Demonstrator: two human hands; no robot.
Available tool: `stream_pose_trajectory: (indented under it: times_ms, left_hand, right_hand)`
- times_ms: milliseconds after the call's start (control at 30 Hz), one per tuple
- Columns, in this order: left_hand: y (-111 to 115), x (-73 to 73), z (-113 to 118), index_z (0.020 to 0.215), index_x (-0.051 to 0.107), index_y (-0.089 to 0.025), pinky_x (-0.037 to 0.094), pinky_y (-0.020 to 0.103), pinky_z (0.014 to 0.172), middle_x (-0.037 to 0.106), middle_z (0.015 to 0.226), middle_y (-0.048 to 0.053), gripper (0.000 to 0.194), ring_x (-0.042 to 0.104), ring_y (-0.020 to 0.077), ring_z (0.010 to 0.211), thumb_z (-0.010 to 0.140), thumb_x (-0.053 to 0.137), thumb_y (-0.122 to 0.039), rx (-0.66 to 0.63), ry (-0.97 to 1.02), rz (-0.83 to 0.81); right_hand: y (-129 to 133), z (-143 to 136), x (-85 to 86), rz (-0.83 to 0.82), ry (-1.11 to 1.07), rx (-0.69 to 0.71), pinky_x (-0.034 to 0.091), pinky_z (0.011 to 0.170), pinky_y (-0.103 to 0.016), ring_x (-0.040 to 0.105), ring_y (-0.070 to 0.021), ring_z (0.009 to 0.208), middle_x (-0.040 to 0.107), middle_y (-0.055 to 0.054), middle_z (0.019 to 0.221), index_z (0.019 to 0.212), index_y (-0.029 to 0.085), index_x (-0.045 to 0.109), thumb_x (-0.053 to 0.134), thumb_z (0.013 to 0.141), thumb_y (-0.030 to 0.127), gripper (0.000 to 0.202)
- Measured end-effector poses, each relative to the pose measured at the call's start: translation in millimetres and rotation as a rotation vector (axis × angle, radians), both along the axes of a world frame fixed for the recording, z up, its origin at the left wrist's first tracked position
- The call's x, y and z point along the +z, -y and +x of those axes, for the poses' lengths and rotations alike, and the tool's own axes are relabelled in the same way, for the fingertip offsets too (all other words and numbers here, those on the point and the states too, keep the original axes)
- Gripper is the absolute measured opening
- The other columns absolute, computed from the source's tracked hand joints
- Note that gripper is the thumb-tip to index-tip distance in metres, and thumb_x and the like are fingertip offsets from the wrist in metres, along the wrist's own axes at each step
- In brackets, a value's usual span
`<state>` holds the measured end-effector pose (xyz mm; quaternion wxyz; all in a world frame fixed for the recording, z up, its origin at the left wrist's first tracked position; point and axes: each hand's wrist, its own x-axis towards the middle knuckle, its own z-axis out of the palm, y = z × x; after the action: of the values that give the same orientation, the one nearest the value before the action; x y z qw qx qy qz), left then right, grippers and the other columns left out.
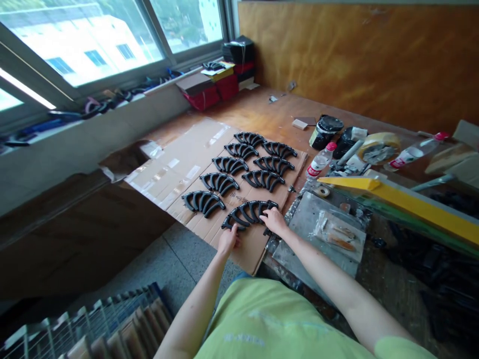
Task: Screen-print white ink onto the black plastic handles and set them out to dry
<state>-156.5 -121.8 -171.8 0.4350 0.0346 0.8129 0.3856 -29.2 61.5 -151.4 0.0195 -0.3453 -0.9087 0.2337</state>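
Observation:
A fan-shaped row of black curved pieces [245, 213] lies nearest to me on a flat sheet of cardboard [204, 232]. With thumb and fingers closed, my left hand [228, 241] grips the piece at the row's left end. My right hand [274, 221] is closed on a piece at the right end, its fingertips partly hidden. Beyond them, several similar black fan rows lie in two columns, among them a left near row [203, 203] and a right row [263, 180]. Whether the pieces within a row are joined, I cannot tell.
Right of the cardboard are a metal plate [318, 234], a yellow bar [396, 199], a tape roll [379, 148], a bottle [321, 160] and a black tub [325, 132]. Red boxes [209, 94] stand by the window. A wire rack [108, 324] is at lower left.

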Motion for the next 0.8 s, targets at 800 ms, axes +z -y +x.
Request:
stream_pose_trajectory:
  times_ms: [800]
  left_hand:
    - [-44, 19.8, -56, 0.092, 0.052, -0.018, 0.046, 0.023, 0.051, 0.067, 0.081, 0.008, 0.044, 0.061, 0.0148, 0.060, 0.082, 0.047, -0.061, -0.105, -0.131, 0.188]
  right_hand:
    - [50, -18, 47.2, -0.238, -0.019, -0.127, 0.042, 0.096, -0.040, 0.060, -0.0277, 0.105, 0.061, -0.020, 0.114, 0.121, 0.010, 0.063, 0.061, 0.086, 0.041, 0.047]
